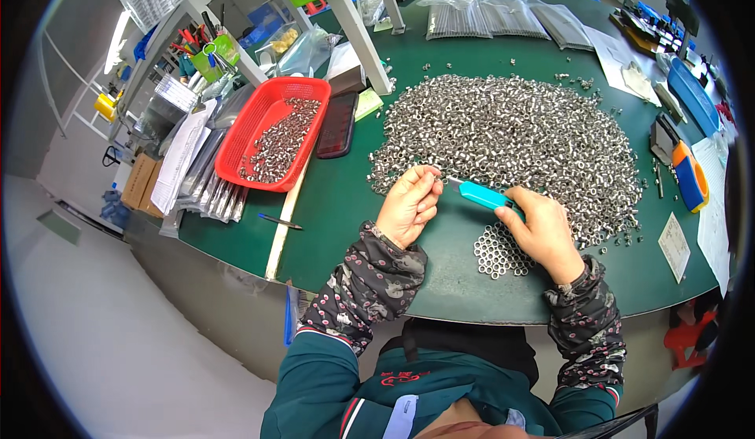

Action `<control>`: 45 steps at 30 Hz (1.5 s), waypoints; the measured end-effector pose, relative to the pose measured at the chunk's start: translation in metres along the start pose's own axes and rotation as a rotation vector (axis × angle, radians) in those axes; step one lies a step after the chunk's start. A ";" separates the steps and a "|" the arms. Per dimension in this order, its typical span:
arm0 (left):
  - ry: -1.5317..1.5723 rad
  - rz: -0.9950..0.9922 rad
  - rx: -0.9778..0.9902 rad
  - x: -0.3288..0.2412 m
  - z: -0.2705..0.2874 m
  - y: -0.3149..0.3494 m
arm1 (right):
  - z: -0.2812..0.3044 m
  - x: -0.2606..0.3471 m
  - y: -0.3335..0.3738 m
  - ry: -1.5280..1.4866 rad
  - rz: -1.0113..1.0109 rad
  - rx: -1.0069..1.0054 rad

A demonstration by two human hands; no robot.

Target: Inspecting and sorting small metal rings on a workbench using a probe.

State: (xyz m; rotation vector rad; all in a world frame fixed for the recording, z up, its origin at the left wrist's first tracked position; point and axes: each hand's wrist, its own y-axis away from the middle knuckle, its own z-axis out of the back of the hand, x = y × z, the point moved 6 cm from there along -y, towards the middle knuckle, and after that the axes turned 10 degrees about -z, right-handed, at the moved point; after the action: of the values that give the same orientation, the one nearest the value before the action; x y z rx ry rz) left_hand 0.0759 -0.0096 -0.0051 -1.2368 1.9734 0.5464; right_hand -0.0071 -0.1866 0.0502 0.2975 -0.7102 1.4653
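Note:
My right hand is wrapped round a teal utility knife, its blade pointing left at my other hand's fingertips. My left hand is closed in a pinch on a small metal ring, mostly hidden by the fingers, right by the blade tip. Both hands are over the near side of a large heap of small metal rings on the green table. Beneath my right wrist, a small flat group of rings lies in one layer, holes facing up.
To the left stands a red plastic basket with more metal pieces, beside a dark phone and a pen. Bagged parts lie at the back. An orange-and-blue tool and a paper card lie at right.

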 end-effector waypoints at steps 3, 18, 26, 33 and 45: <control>-0.034 0.000 0.009 0.000 0.000 0.000 | -0.004 -0.002 0.000 -0.004 -0.006 0.019; -0.065 0.004 -0.011 0.004 0.002 0.001 | -0.010 0.002 0.001 -0.002 0.029 0.101; -0.154 -0.025 -0.042 0.004 0.002 0.002 | -0.011 0.003 0.001 0.002 -0.016 0.166; -0.252 -0.055 -0.081 0.002 0.004 0.004 | -0.011 0.004 0.003 0.064 0.024 0.084; -0.325 -0.054 -0.101 0.002 0.005 0.005 | -0.006 0.011 0.005 0.154 0.087 -0.016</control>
State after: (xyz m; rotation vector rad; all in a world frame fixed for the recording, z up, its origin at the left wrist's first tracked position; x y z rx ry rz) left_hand 0.0731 -0.0055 -0.0101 -1.1747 1.6539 0.7756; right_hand -0.0106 -0.1731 0.0510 0.1409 -0.6165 1.5461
